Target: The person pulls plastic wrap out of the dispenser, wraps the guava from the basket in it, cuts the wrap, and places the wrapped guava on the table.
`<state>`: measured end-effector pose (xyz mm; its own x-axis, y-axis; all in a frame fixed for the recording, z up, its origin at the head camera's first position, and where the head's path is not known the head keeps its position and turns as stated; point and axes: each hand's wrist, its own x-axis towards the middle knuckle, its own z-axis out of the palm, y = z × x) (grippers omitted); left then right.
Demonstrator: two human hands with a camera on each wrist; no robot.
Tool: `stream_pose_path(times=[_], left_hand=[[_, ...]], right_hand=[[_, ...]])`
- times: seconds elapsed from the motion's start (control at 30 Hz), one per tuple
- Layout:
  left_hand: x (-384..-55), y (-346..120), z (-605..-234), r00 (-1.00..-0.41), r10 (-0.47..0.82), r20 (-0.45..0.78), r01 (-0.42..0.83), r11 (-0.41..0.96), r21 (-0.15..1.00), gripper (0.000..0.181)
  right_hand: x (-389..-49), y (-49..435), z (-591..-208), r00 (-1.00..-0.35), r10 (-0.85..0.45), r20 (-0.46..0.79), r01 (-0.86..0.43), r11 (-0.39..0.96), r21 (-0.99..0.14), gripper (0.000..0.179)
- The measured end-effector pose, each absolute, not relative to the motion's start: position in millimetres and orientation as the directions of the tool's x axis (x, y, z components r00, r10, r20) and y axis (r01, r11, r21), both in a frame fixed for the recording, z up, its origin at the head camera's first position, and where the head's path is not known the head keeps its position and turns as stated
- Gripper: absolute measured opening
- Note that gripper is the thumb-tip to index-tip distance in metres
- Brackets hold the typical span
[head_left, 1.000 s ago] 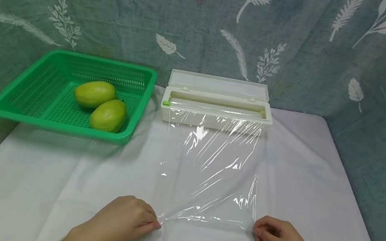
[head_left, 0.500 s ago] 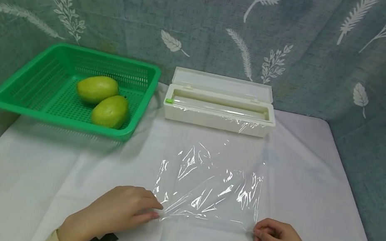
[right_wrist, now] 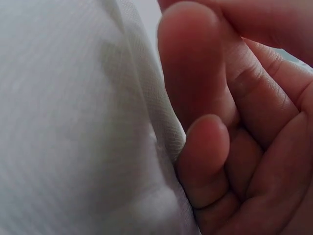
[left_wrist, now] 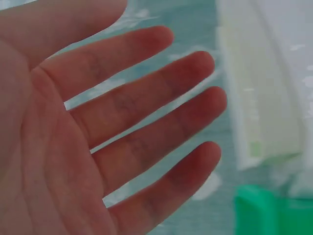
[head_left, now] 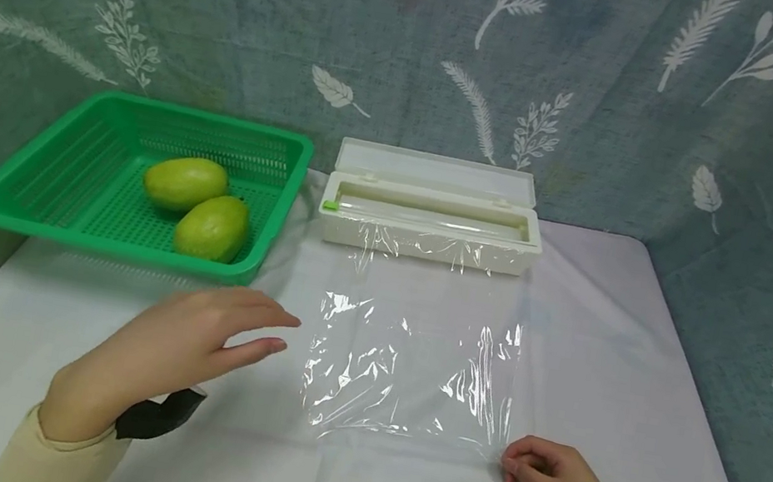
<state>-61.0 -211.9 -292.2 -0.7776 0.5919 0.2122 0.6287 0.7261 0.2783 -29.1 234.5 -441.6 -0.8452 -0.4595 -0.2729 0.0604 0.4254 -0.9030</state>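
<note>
A sheet of clear plastic wrap (head_left: 405,362) runs from the white wrap dispenser (head_left: 431,246) toward the front of the table. At its near right corner, my right hand (head_left: 558,475) pinches the film between thumb and curled fingers. My left hand (head_left: 188,340) is raised left of the sheet, holding nothing, thumb and fingers apart. In the left wrist view the fingers (left_wrist: 146,100) are spread and straight. The dispenser's lid (head_left: 435,170) is tipped back, showing the roll (head_left: 428,217) inside.
A green plastic basket (head_left: 91,238) stands at the back left with two green-yellow mangoes (head_left: 212,229) in it. A white cloth (head_left: 229,469) covers the table. Behind and at the sides hangs a leaf-patterned green curtain (head_left: 418,44).
My left hand has let go of the film's near left corner and moved up and left, its fingers opening. The wrap has sagged onto the table. My right hand keeps its place.
</note>
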Motion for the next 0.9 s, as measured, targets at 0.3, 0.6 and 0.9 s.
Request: stream_pose_path(times=[0.3,0.6,0.9], left_hand=[[-61,-220,-245,-0.716,0.548,0.433,0.684,0.674,0.279,0.037],[-57,-226,-245,-0.726,0.488,0.484,0.669,0.666,0.331,0.043],[-105,-244,-263,-0.848,0.204,0.489,0.417,0.826,0.380,0.025]], right_hand=[[-38,233,-447,-0.823,-0.509,-0.252,0.057,0.367,-0.928,0.021],[-36,233,-448,-0.813,-0.518,-0.267,0.080,0.356,-0.931,0.021],[-31,241,-446,-0.845,-0.474,-0.247,0.073,0.356,-0.932,0.018]])
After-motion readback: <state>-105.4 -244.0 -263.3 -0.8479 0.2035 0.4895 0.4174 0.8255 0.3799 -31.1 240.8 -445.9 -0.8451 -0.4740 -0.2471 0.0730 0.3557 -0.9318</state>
